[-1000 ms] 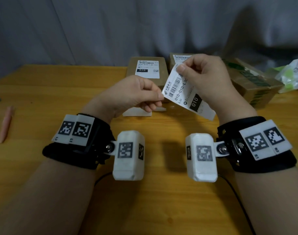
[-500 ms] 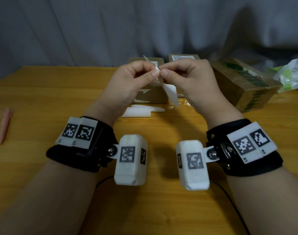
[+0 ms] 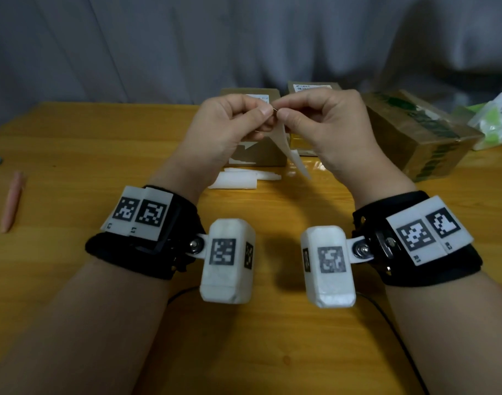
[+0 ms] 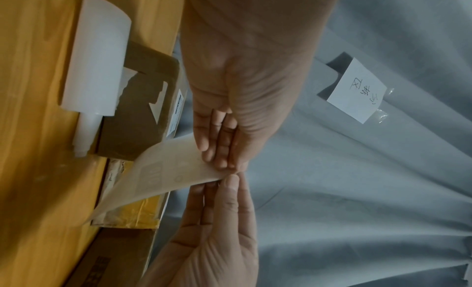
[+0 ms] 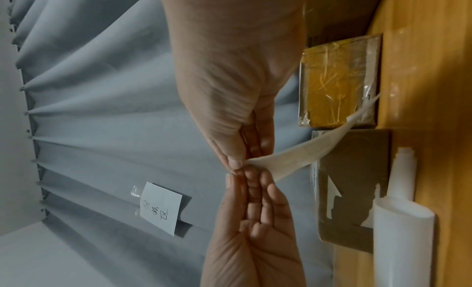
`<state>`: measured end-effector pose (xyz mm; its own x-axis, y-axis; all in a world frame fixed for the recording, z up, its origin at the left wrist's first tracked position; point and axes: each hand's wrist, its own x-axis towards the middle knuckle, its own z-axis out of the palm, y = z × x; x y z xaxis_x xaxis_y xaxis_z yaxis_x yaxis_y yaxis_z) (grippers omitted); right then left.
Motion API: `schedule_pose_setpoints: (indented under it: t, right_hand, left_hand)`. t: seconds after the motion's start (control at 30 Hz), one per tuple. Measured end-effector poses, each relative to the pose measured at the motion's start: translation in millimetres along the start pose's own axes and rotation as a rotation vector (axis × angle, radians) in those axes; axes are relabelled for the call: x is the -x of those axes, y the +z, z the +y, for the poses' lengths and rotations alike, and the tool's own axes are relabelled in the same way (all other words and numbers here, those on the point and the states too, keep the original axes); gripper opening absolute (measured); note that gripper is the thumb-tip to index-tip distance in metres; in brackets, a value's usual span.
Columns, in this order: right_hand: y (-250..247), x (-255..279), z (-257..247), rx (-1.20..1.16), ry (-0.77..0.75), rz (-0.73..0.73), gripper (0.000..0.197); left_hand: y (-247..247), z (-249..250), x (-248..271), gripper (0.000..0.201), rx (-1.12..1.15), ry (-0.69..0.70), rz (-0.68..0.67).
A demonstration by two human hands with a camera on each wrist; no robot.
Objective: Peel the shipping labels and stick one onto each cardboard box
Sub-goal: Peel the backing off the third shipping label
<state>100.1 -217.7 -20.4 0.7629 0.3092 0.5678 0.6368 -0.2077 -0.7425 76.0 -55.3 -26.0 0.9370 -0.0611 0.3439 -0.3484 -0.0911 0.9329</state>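
Observation:
Both hands are raised above the wooden table (image 3: 101,143), thumbs and forefingers meeting. My left hand (image 3: 265,114) and right hand (image 3: 282,115) pinch the top corner of one shipping label (image 3: 291,155), which hangs edge-on below them. In the left wrist view the label (image 4: 163,174) curves down from the left fingers (image 4: 217,146), its print showing faintly through the back. Behind stand a small cardboard box (image 3: 258,155) and a second box (image 3: 315,88), each with a label on top. A larger box (image 3: 415,138) with green print lies at the right.
White backing sheets (image 3: 235,179) lie in front of the small boxes. A pink pen (image 3: 11,201) lies at the far left, a green-and-white plastic bag (image 3: 497,121) at the far right. A grey curtain (image 3: 158,47) with a paper note (image 4: 357,89) hangs behind. A black cable (image 3: 386,315) runs near the front.
A second ago the right hand held the label facing me, the left hand at its lower edge. The hands have come together at its top corner and the label has turned edge-on.

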Motion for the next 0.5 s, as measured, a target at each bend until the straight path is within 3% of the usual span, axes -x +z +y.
schedule_pose_setpoints:
  t: [0.5]
  right_hand:
    - [-1.0, 0.0, 1.9, 0.014, -0.011, -0.017, 0.018]
  left_hand:
    - [0.2, -1.3, 0.4, 0.011, 0.011, -0.024, -0.004]
